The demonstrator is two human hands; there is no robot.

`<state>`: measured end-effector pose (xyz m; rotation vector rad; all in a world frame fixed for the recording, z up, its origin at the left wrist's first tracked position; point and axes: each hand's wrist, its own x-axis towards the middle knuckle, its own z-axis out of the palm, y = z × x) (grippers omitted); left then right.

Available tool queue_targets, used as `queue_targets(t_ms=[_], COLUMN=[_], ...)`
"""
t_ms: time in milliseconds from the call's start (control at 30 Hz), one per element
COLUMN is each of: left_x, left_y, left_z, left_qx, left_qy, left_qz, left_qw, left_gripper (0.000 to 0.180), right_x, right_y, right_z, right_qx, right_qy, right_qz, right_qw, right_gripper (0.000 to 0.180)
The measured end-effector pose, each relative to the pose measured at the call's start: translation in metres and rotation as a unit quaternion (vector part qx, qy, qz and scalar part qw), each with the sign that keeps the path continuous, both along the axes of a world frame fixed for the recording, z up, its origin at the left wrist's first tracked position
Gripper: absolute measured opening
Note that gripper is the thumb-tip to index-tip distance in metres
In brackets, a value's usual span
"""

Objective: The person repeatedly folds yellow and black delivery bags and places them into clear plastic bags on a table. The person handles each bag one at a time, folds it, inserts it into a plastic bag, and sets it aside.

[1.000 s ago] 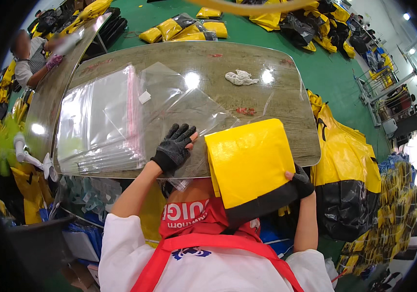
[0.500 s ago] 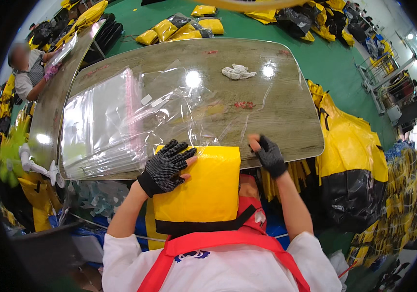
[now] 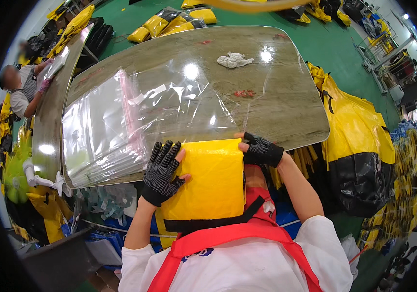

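A folded yellow sheet-like bundle (image 3: 208,180) with a black lower edge rests in front of my body, against the near edge of the table. My left hand (image 3: 162,171), in a black dotted glove with bare fingertips, lies spread on its left side. With the matching glove on, my right hand (image 3: 263,150) grips the bundle's far right corner, thumb on top and a bare fingertip just beyond the edge. Clear plastic bags (image 3: 184,107) lie just past the bundle, beside a stack of clear bags with a pink strip (image 3: 96,126).
A crumpled white cloth (image 3: 235,60) lies on the wood-patterned table (image 3: 291,107). Packed yellow-and-black bundles (image 3: 169,23) are on the green floor beyond. A large yellow-and-black item (image 3: 356,146) hangs at the right. Another person (image 3: 28,87) stands at the far left, near a white fan (image 3: 38,180).
My right hand has moved left onto the bundle's corner. The left hand stays spread on the bundle. The loose clear bag lies flatter, and the whole view has shifted slightly.
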<state>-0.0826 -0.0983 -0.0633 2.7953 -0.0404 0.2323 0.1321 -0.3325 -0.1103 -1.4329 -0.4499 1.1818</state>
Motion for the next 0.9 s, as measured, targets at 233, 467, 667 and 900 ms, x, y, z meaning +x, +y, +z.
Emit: queue_targets(t_ms=[233, 467, 667, 900], left_x=[-0.021, -0.083, -0.075, -0.091], left_y=[0.000, 0.009, 0.010, -0.029], left_z=[-0.008, -0.080, -0.060, -0.065], left_qx=[-0.029, -0.657, -0.753, -0.771], left_qy=[-0.004, -0.117, 0.055, 0.049], left_qz=[0.077, 0.333, 0.272, 0.224], left_qw=[0.997, 0.666, 0.597, 0.594], left_gripper=[0.060, 0.055, 0.049, 0.059], right_x=[-0.050, -0.126, -0.108, -0.117], right_y=[0.017, -0.018, -0.016, -0.058], right_z=[0.016, -0.006, -0.008, -0.006], right_qx=[-0.087, -0.068, -0.029, -0.095], right_qy=[-0.368, -0.317, -0.224, -0.214], right_qz=[-0.132, -0.149, -0.201, -0.068], right_qw=[0.916, 0.934, 0.953, 0.970], right_gripper=[0.033, 0.047, 0.039, 0.045])
